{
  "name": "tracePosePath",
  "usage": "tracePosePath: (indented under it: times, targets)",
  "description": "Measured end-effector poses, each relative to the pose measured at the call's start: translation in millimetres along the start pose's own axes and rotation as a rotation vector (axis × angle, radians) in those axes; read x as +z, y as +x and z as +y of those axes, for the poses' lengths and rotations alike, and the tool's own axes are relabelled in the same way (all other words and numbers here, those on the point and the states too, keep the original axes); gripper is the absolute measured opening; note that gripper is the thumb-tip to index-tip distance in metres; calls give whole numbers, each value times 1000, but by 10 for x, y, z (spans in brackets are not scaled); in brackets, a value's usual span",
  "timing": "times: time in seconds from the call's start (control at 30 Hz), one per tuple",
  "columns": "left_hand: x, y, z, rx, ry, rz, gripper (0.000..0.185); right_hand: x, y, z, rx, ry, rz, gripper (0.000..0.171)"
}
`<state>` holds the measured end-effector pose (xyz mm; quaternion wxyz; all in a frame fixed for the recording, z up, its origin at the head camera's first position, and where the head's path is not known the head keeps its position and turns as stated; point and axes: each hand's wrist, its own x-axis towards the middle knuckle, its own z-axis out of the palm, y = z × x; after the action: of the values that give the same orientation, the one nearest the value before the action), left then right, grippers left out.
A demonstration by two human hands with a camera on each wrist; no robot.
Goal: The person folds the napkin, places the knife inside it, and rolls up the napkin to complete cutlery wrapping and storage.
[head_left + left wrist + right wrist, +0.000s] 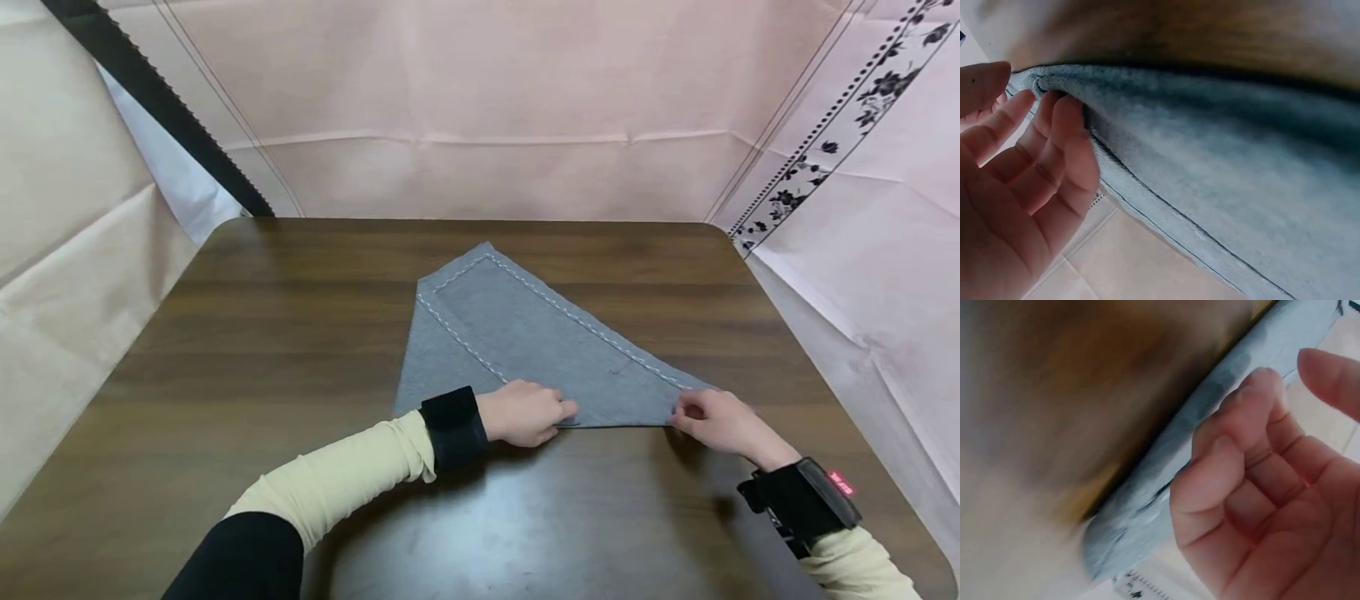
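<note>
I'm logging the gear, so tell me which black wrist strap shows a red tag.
The right wrist strap: a red tag shows on it, whereas the left wrist strap shows none.

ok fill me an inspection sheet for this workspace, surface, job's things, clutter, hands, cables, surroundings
Surface: brown wood-grain table, shiny toward the wearer
Job's things: blue-grey cloth with pale stitching, on the table
Clutter: nothing seen
Hands: left hand and right hand at the cloth's near edge, fingers bent; whether either pinches it is unclear
Cables: nothing seen
Surroundings: creased pale sheeting, floral strip on the right
</note>
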<state>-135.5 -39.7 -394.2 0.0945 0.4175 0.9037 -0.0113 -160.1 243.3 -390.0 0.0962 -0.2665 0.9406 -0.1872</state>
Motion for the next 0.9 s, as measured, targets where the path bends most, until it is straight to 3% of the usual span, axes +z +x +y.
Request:
tracePosePath:
  times: [0.2,0.4,0.47,0.6,0.73,0.9]
  targets:
    - [52,28,-13,-41,-38,-36,23,-52,-65,180,116,23,-11,17]
    - [76,64,22,-45,-29,-85,27,-135,-154,359,295,99,-30,11]
    - [74,76,28,-32,-39,-91,28,-163,-189,411,367,123,-49,16]
    - [66,77,10,17,-97,-82,28,-216,-249,502,492,159,-92,44]
    - [56,29,-23,51,-116,-74,33,-252,-263,571,542,169,-109,54]
    - [38,-27,-34,36,-68,-55,41,-257,-231,615,514,167,-96,46]
